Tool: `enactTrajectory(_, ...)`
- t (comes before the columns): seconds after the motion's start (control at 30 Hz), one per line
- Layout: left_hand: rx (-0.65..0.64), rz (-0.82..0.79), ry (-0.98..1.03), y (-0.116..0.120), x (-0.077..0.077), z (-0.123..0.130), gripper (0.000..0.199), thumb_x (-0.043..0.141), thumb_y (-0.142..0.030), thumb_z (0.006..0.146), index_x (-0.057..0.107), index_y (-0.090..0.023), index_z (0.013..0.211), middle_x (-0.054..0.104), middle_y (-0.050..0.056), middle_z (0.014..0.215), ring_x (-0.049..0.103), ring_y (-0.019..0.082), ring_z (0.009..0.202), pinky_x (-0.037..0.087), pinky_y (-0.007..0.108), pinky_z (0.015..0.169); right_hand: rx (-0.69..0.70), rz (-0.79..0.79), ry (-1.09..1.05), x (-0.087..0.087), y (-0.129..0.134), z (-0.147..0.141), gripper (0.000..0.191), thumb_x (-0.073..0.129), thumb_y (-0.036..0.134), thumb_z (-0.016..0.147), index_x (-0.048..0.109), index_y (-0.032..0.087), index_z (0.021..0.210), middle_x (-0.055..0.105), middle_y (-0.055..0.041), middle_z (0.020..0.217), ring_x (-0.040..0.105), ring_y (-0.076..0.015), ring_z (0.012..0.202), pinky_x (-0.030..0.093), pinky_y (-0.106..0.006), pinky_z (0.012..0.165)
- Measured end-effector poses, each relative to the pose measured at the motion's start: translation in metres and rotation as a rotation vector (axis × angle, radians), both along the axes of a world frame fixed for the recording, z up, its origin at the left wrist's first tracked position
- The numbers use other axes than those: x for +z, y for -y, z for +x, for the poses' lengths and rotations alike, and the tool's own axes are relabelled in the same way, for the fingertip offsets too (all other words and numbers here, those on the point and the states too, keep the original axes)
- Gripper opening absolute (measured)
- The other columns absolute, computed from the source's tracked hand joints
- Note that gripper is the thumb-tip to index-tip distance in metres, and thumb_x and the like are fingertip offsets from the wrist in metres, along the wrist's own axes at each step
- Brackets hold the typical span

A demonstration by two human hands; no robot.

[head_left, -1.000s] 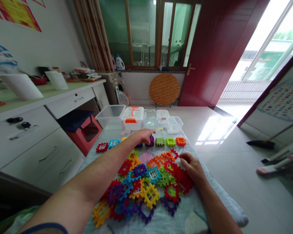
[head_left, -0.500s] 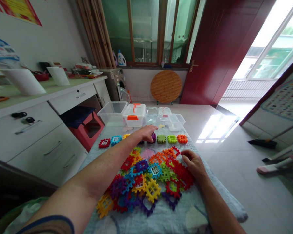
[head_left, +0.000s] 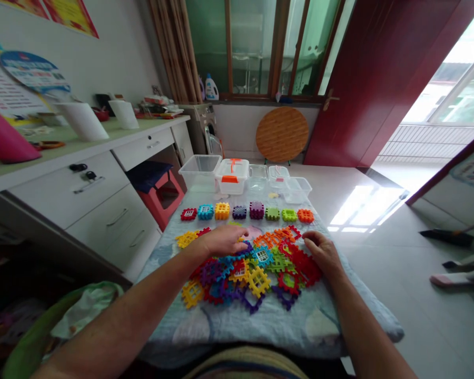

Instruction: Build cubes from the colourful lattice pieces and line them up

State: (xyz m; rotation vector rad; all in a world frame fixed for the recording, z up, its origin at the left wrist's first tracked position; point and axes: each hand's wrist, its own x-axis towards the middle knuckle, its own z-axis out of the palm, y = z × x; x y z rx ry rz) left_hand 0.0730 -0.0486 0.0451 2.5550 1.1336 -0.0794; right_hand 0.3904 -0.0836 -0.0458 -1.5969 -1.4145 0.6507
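My left hand (head_left: 227, 241) is over the left back part of a heap of plastic interlocking building pieces, its fingers apart and nothing visibly held. Just under its fingertips is a purple piece (head_left: 245, 248). My right hand (head_left: 323, 253) rests at the heap's right edge, fingers loosely bent and apart, by the red pieces (head_left: 306, 267). A blue window piece (head_left: 263, 256) and a yellow window piece (head_left: 258, 281) lie on the heap. Behind, a row of assembled cubes includes a taller purple block (head_left: 256, 210), a green cube (head_left: 272, 213) and an orange cube (head_left: 305, 216).
Clear plastic boxes stand at the table's far end, among them a lidded box (head_left: 232, 178) with orange clips. A light blue cloth (head_left: 276, 326) covers the table. A red stool (head_left: 164, 202) and white drawers (head_left: 102, 210) are left; a green basket (head_left: 27, 337) is near left.
My left hand has drawn back from the purple block in the row to the heap, leaving the block standing there. My right hand stays beside the heap. The view has shifted.
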Motion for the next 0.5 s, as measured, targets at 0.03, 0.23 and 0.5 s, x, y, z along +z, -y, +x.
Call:
enactTrajectory(0.03, 0.015, -0.008, -0.008, 0.003, -0.004, -0.001, 0.037, 0.052, -0.038, 0.088, 0.059, -0.018, 0.119, 0.066, 0.010, 0.120, 0.062, 0.023, 0.106, 0.046, 0.031, 0.091, -0.003, 0.004, 0.000, 0.000, 0.000, 0.000, 0.026, 0.056, 0.039, 0.071, 0.066, 0.019, 0.084, 0.068, -0.0024, 0.076, 0.061, -0.0198, 0.074, 0.047, -0.032, 0.075)
enactTrajectory(0.23, 0.095, 0.040, 0.004, 0.009, -0.016, 0.004, 0.052, 0.066, -0.038, 0.074, 0.058, -0.017, 0.121, 0.065, 0.012, 0.117, 0.061, 0.026, 0.105, 0.047, 0.032, 0.090, -0.009, 0.004, 0.005, 0.001, 0.000, 0.000, 0.027, 0.055, 0.040, 0.071, 0.067, 0.019, 0.083, 0.068, -0.0025, 0.076, 0.061, -0.0197, 0.072, 0.047, -0.033, 0.074)
enactTrajectory(0.5, 0.166, 0.089, 0.139, 0.012, -0.010, 0.001, 0.058, 0.067, -0.033, 0.067, 0.056, -0.020, 0.123, 0.067, 0.008, 0.113, 0.063, 0.024, 0.101, 0.047, 0.030, 0.087, -0.005, 0.000, -0.004, 0.002, 0.001, 0.000, 0.027, 0.056, 0.041, 0.071, 0.066, 0.019, 0.083, 0.069, -0.0033, 0.077, 0.062, -0.0204, 0.075, 0.047, -0.033, 0.075)
